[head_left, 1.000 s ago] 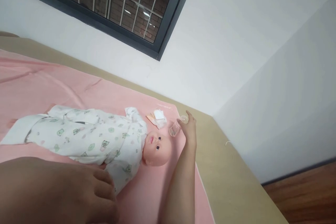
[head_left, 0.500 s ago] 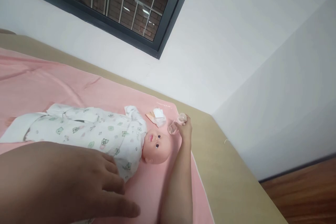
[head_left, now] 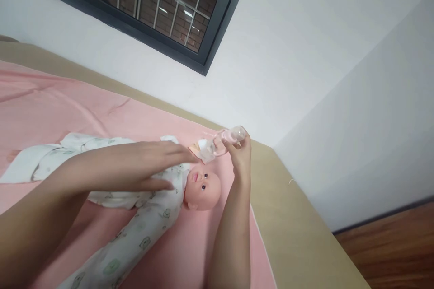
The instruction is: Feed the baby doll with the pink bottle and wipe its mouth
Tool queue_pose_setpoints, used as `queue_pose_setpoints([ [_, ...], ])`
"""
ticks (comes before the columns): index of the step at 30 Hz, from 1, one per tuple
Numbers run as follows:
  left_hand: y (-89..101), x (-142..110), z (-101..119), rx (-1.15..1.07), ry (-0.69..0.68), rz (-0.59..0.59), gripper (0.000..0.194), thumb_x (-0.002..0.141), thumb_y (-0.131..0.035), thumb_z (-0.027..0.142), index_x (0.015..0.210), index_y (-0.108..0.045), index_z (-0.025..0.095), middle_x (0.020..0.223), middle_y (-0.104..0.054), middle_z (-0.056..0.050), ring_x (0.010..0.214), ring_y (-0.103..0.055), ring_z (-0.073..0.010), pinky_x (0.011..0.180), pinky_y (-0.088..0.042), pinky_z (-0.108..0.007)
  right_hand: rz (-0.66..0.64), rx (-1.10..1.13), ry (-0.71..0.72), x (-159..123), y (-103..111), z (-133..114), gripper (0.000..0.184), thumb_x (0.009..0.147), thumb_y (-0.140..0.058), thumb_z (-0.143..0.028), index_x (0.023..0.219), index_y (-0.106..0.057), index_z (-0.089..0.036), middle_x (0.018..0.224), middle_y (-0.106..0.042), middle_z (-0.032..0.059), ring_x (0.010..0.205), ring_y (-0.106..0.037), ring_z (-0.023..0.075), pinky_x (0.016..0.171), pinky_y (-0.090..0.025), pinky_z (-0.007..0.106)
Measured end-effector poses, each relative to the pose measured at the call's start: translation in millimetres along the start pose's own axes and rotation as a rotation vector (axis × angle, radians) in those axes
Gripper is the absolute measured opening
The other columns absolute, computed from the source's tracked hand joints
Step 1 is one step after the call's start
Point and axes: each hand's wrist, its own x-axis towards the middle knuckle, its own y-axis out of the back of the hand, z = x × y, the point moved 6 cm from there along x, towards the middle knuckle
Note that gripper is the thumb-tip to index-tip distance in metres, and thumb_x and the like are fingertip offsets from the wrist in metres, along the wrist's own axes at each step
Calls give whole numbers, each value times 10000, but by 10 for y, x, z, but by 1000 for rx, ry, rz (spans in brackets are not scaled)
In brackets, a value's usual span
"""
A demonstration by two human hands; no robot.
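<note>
A clear baby bottle [head_left: 224, 140] with a pink collar and a clear cap is gripped in my right hand [head_left: 242, 157], tilted above the sheet's far corner. My left hand [head_left: 156, 162] reaches over the chest of a baby doll [head_left: 203, 192], its fingers stretched toward the bottle and thumb apart, holding nothing. The doll lies on its back in a white patterned outfit, with my left forearm hiding part of its body. A small pile of white tissue-like pieces and an orange-brown piece [head_left: 195, 150] lies between my left fingertips and the bottle, partly covered.
A pink sheet [head_left: 81, 101] covers much of the wooden surface [head_left: 288, 230]. White walls [head_left: 288, 54] rise behind it and to the right. A dark-framed window [head_left: 203, 61] with bars is set above. Brown wood [head_left: 396, 248] shows at the lower right.
My left hand has moved from the lower left up and across the doll's chest. My right hand has raised the bottle, now tilted more with its cap up and to the right.
</note>
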Motion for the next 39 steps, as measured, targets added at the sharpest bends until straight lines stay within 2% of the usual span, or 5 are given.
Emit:
queue_pose_setpoints([
  [6,49,284,-157,9,116,212,613,917,-491,399,1465,-239,288,1467,-398,-40,1280,-439,-250,1021,-371,-331,-175,164,44,-356,-554,-528,798,609,-767,-303,1325,-415,-278,1320,-515,76,1075,-594,200,898,-528,352],
  [14,82,322,-233,-83,229,320,618,826,-573,386,1392,-357,266,1284,-575,-41,1056,-602,-265,799,-472,-296,-350,222,28,-739,-964,-721,823,654,-775,-316,1370,-370,-311,1308,-523,42,1167,-551,193,981,-507,365],
  [22,65,341,-294,-71,272,283,602,755,-538,242,1343,-417,287,1149,-644,-3,897,-642,-234,698,-463,-273,-397,235,30,-704,-1027,-631,584,704,-739,-387,1219,-499,-253,1214,-575,45,1145,-554,195,977,-495,371],
  [30,100,361,-644,72,367,286,606,729,-522,288,1324,-435,217,1217,-614,-73,1060,-591,-303,830,-444,-342,-134,268,102,-356,-638,-523,626,699,-715,-391,1234,-449,-201,1223,-586,92,1118,-572,183,964,-472,355],
  [39,280,92,-1622,154,742,342,584,667,-569,303,1230,-436,225,1097,-628,-75,956,-601,-298,691,-453,-313,252,-476,-231,84,275,721,584,745,-607,-371,1246,-391,-163,1198,-598,135,1081,-594,243,940,-458,358],
])
